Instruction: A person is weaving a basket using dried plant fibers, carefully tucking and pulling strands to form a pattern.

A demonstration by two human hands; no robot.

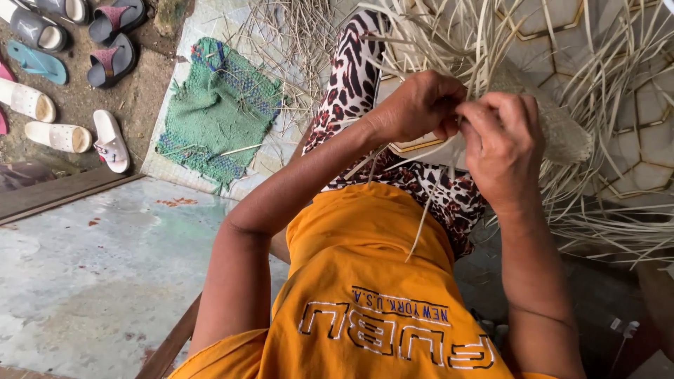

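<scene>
A: Item one, left hand (419, 105). Fingers curled shut, pinching pale straw strips (449, 42) at the edge of a woven piece (554, 126).

B: Item two, right hand (500, 137). Fingers bent closed on the same strips, touching the left hand's fingertips. The woven piece lies over the lap, on the leopard-print legs (351, 77), with loose ends fanning out above and to the right.

A: Item three, hazards. One long strip (423, 224) hangs down over the orange shirt (365, 281). It could snag or slip out if the pinch eases.

B: Dry strips may crack if bent too sharply at the weave edge. I judge that the main risk.

A: Loose ends cross thickly near both hands, so a wrong strand could be picked up.

B: Item four, surrounds. Green mat (217, 112) on the floor, left; sandals (70, 63) well apart, far left. Neither is near the hands.
</scene>
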